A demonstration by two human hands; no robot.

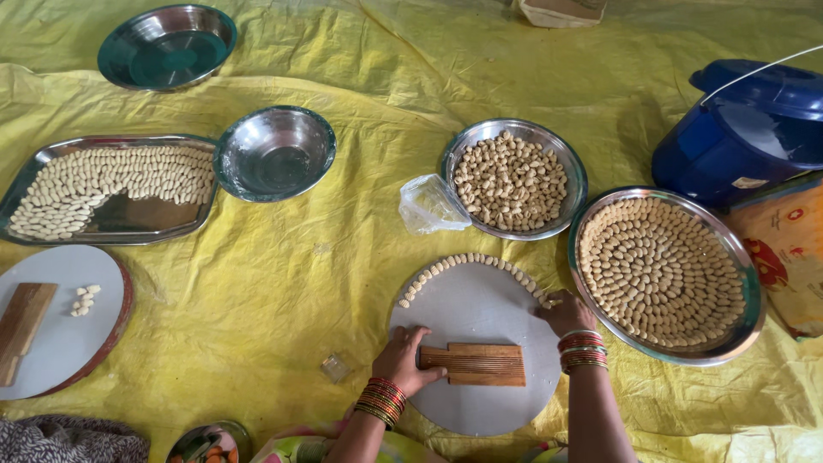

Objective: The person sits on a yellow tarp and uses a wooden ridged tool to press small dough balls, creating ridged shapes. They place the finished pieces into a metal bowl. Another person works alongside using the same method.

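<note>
Left hand (403, 360) grips the handle of the ridged wooden paddle (476, 364) on the round grey board (480, 407). Right hand (566, 313), fingers curled narrow, touches the curved row of pale dough shells (467, 261) at the board's right edge.

Right hand (566, 314) fingertips hidden among dough pieces at board edge. Blue container (746, 129) cut off right. Patterned bowl (208, 444) cropped at bottom. Tray (561, 10) clipped at top.

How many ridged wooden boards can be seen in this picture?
2. One ridged wooden board lies on the round grey board near the person, under the left hand. The other wooden board lies on the round board at far left.
</note>
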